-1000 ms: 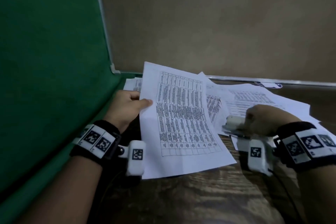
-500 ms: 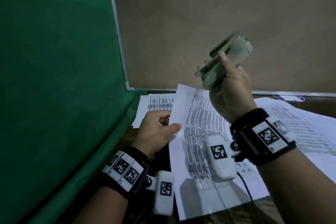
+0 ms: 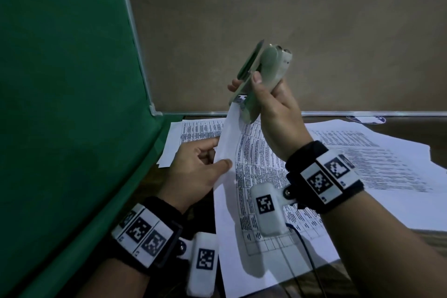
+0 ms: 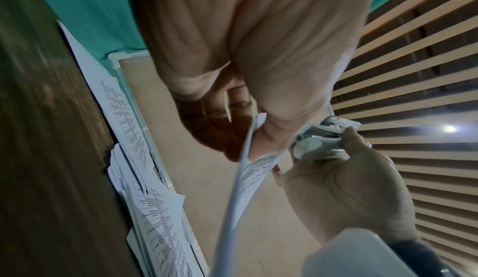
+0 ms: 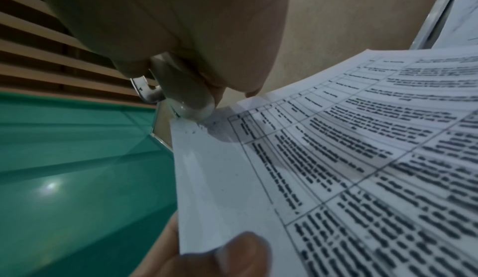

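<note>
My right hand (image 3: 271,101) grips a pale green stapler (image 3: 262,75) raised above the table, nose pointing down. The stapler's mouth sits on the top left corner of a set of printed sheets (image 3: 251,164) with tables of text. My left hand (image 3: 200,167) pinches the left edge of those sheets between thumb and fingers and lifts that edge. In the right wrist view the stapler (image 5: 181,89) meets the paper corner (image 5: 189,126), with my left thumb (image 5: 238,255) lower on the same edge. In the left wrist view the sheets (image 4: 240,179) run edge-on toward the stapler (image 4: 318,142).
More printed sheets (image 3: 377,159) lie spread over the dark wooden table (image 3: 411,244) to the right, and another stack (image 3: 191,133) lies at the back left. A green panel (image 3: 63,104) stands along the left, a brown board (image 3: 290,19) behind. A cable (image 3: 307,259) trails from my right wrist.
My right hand lifted the stapler off the table and brought its mouth onto the top left corner of the sheets. My left hand raised the paper's left edge.
</note>
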Demonstrator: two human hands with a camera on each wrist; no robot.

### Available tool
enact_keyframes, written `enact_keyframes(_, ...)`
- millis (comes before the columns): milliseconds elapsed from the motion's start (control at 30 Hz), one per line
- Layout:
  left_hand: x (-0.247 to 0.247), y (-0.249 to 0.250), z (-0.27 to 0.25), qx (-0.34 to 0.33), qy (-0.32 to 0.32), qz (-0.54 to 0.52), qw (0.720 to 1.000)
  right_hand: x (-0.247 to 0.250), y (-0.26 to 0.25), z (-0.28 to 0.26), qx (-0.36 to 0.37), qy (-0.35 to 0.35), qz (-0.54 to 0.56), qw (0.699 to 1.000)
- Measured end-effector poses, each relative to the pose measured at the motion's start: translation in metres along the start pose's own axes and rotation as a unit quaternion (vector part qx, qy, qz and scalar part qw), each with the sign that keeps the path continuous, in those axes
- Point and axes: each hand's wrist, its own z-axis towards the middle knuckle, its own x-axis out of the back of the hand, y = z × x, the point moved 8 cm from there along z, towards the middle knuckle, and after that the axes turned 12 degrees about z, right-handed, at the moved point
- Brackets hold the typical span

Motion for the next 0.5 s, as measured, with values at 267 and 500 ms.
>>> enact_keyframes(267,-0.011,0.01,-0.003,-0.019,-0.024,-0.021,0.999,-0.011,-0.016,-0.005,0.076,-0.029,-0.085,0.993)
enact_keyframes(500,-0.014,0.008,-0.004,-0.029,-0.048,0.008,0.998,-0.01,-0.028,-0.011,0.126,0.007,-0.125,0.984)
